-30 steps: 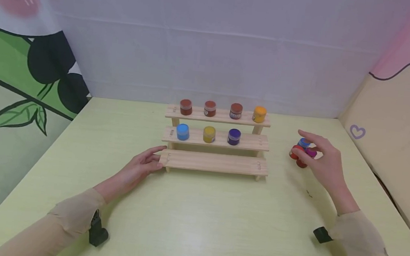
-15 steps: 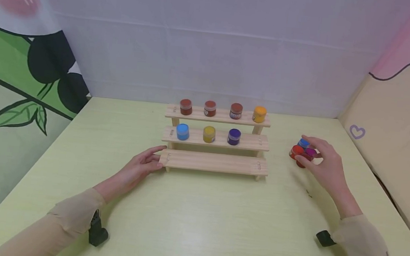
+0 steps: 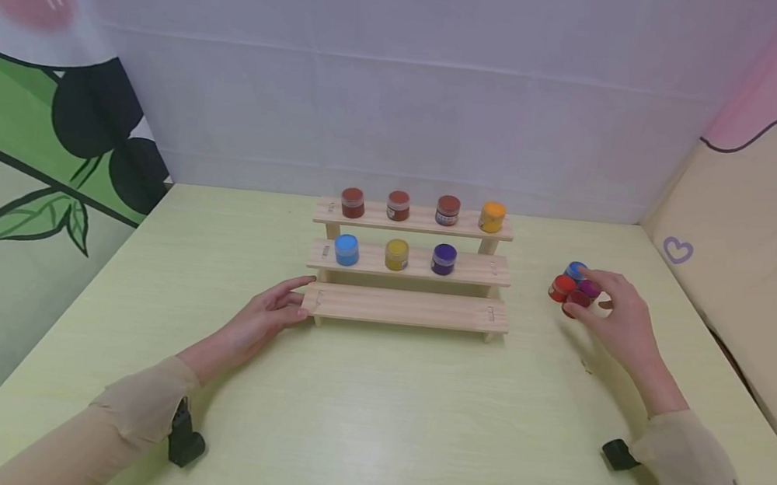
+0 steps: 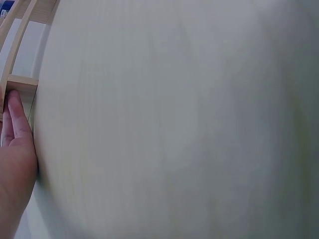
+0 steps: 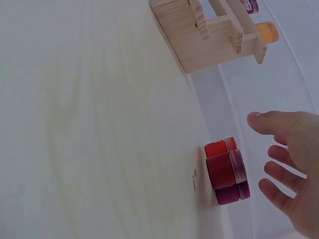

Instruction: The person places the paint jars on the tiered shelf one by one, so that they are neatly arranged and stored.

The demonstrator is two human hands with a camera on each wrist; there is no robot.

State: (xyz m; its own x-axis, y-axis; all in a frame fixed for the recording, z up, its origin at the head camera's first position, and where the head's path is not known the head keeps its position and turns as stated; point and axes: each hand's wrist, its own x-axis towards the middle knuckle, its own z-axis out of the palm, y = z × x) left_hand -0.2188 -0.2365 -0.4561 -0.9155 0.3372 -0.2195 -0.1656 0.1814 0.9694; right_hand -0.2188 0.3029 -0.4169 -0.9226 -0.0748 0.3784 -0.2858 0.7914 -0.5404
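My left hand holds the left end of the lowest step of a three-step wooden rack, thumb at the front edge and fingers behind. In the left wrist view, my fingertips lie against the rack's leg. My right hand hovers over a cluster of small paint jars, thumb and fingers spread with a gap in the right wrist view. The cluster has a blue jar, a red jar, a dark red jar and a purple jar, partly covered by my fingers in the head view.
On the top step stand several brownish-red jars and an orange jar. The middle step bears a light blue jar, a yellow jar and a dark violet jar. A pale wall sheet rises behind the table.
My right hand has shifted slightly right and lower over the cluster, exposing more of the dark red and blue jars. The left hand and rack have stayed put.
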